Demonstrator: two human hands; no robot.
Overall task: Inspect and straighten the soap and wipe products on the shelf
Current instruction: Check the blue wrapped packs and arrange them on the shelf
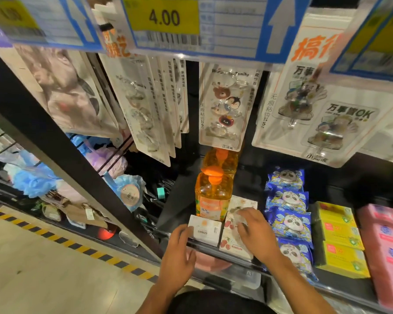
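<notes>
My left hand (179, 245), fingers loose, touches the left end of the white box (205, 230) lying crosswise at the shelf (202, 246) lip, nearest me; my right hand (256, 234) rests flat on the cherry pack (230, 242) beside it.

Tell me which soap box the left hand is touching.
The plain white box in front of the front orange bottle; the left hand touches its left end. The neighbouring boxes bear cherries.

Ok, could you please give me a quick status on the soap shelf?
Left hand touching white soap box. Right hand resting on cherry packs. Orange bottle upright just behind box.
</notes>
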